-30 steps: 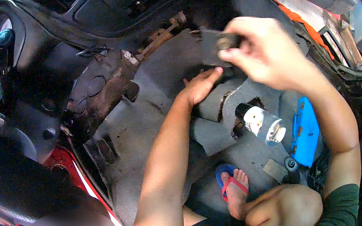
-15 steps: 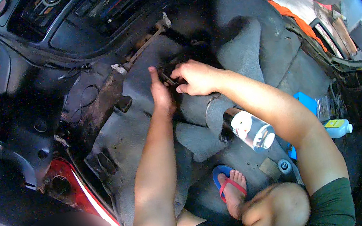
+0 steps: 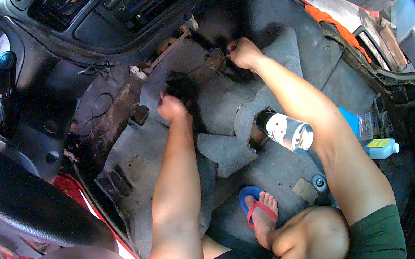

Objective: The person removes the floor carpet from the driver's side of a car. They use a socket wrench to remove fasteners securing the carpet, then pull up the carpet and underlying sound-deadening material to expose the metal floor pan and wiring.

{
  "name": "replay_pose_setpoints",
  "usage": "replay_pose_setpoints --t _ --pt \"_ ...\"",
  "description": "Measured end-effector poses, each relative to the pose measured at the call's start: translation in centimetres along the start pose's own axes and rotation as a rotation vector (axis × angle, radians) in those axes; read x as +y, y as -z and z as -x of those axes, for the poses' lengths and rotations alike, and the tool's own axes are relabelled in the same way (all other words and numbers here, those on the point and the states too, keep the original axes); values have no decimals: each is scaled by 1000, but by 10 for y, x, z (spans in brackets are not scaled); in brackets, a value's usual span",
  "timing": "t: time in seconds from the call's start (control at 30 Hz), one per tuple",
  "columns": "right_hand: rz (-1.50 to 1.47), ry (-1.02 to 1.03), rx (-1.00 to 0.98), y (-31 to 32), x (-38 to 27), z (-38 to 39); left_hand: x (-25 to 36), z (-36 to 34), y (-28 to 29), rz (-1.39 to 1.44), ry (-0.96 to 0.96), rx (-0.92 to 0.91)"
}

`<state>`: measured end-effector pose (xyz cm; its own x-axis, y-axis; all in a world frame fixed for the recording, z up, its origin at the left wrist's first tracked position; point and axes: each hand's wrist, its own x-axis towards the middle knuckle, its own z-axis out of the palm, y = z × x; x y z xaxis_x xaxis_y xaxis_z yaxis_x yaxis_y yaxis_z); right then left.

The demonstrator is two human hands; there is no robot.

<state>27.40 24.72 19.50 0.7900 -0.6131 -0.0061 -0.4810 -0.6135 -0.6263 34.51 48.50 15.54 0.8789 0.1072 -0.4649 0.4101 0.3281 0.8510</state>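
Note:
Both my hands work at the dark grey carpet (image 3: 214, 101) on a car floor. My left hand (image 3: 172, 109) is closed, its fingers curled at the carpet beside a dark patch. Farther off and to the right, my right hand (image 3: 244, 54) is closed in a fist near a dark, worn raised part (image 3: 213, 61). The grip of each hand is partly hidden, so what they hold cannot be made out. Under my right forearm is a clear bottle (image 3: 289, 132) with a dark end and a white label.
A steering wheel (image 3: 31, 204) curves along the left, below the dashboard (image 3: 111, 20). A metal bracket (image 3: 166, 50) crosses the floor ahead. At right lie a pale blue bottle (image 3: 382, 148), a blue box (image 3: 350, 119) and a brush (image 3: 305, 190). Orange cloth (image 3: 334, 25) hangs at the door sill.
My hands have moved apart from close together. The left shifted a little left and nearer and its fingers curled; the right went farther off and to the right, closing into a fist.

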Motion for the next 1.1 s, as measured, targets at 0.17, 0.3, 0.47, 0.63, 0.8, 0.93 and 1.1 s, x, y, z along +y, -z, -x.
replay_pose_setpoints --t 0.17,0.3,0.47,0.63,0.8,0.93,1.1 --pt "-281 -96 -206 -20 13 -12 9 0 6 -130 12 10" --pt "-113 -12 -199 -13 31 -20 21 25 -5 -263 7 -40" --pt "-463 -127 -84 -20 2 -2 16 -1 10 -231 -112 -39" --pt "-260 -264 -278 -7 -4 -2 16 9 8 -392 -146 10" --pt "-398 -101 -27 -10 45 -5 18 38 -19 -624 -52 88" --pt "-529 -327 -301 -14 -50 14 -6 -76 58 -376 -303 57" --pt "-246 -91 -20 -11 38 -7 2 15 -12 -775 -201 21"
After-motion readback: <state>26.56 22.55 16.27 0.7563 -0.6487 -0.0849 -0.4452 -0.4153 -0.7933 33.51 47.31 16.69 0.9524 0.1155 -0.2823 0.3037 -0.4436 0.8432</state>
